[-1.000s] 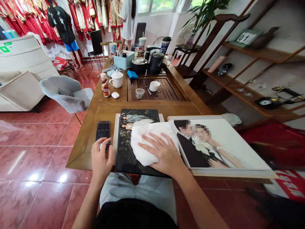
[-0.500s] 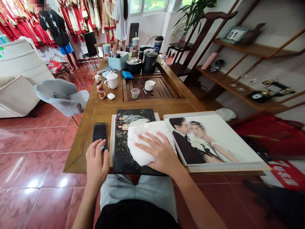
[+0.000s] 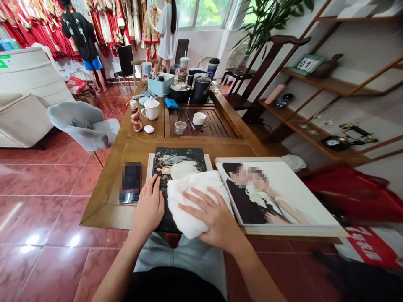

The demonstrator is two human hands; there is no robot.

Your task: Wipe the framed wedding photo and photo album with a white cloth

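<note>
A dark framed photo [image 3: 182,161] lies flat at the near edge of the wooden table [image 3: 108,191]. A white cloth [image 3: 189,195] lies on it. My right hand [image 3: 212,216] rests on the cloth, open, fingers spread flat. My left hand [image 3: 149,207] lies flat and open on the photo's left edge. A phone [image 3: 130,182] with a dark screen lies on the table just left of that hand. A larger light-coloured photo print [image 3: 283,195] lies to the right, touching the dark one.
Farther back on the table stand a small bottle [image 3: 136,118], a white teapot [image 3: 151,109], a tea tray [image 3: 204,123] with cups, kettles and a blue box. A grey chair [image 3: 83,126] stands left. Shelves [image 3: 330,84] run along the right. Two people stand by the red garments at the back.
My left hand has left the phone and moved right onto the dark photo's left edge. The phone's screen has gone dark. My right hand stays on the cloth.
</note>
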